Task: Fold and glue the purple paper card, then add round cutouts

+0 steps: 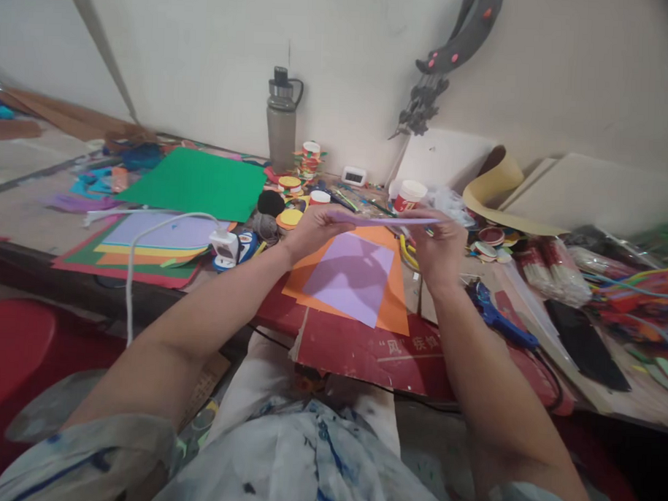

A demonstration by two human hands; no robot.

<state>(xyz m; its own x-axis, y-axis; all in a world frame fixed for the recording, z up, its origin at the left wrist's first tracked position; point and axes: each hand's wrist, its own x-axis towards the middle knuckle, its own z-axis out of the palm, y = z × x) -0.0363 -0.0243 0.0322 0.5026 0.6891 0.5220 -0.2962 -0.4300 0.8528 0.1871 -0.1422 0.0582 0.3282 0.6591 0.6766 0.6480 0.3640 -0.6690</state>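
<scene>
Between my two hands a lilac sheet (390, 222) is held up nearly edge-on above the table. My left hand (319, 228) is closed on its left end, and my right hand (441, 243) pinches the right end. Whether it is one sheet or a folded one, I cannot tell. Below it lies another lilac sheet (355, 277), turned at an angle on top of orange paper (396, 311). A shadow of the hands falls across the lower lilac sheet. Under the orange paper is a red printed board (357, 354) at the table's front edge.
A blue glue gun (499, 315) and a black phone-like slab (586, 343) lie to the right. Left are a green sheet (199, 184), stacked coloured paper (153, 233) and a white plug adapter (224, 248) with a cable. A grey bottle (282, 124) and paper cup (410, 196) stand behind.
</scene>
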